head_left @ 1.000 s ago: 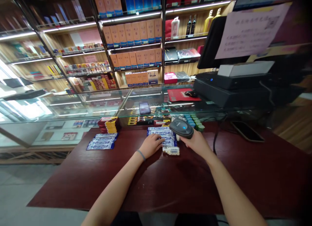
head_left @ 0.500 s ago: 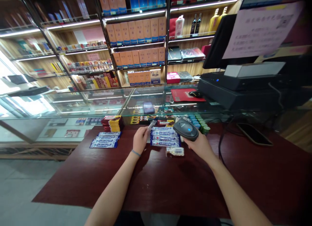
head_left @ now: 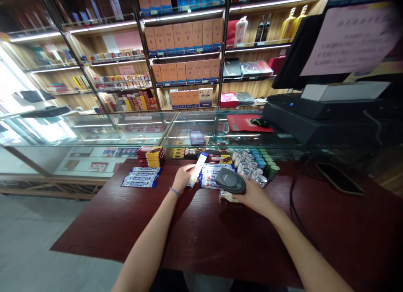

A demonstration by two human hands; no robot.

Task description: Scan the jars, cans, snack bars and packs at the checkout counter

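Note:
My left hand is closed on a long, slim blue-and-white packet, tilted up with its pale side showing. In my right hand is a dark barcode scanner, its head pointing left toward that packet. Beneath and behind the scanner lies a row of similar blue-and-white packets, partly covered by it. A small clear pack with pale contents is mostly hidden under the scanner. Left of my left hand, more blue-and-white packets lie in an overlapping row on the dark red-brown table.
Red and yellow packs are stacked at the table's back left. Clear-topped tubes stand right of centre. A phone and a black cable lie at right. A glass counter borders the back.
The packet in my left hand has turned so its pale side shows, lit brightly. My right hand has brought the scanner left and lower, over the small clear pack. The view has shifted slightly.

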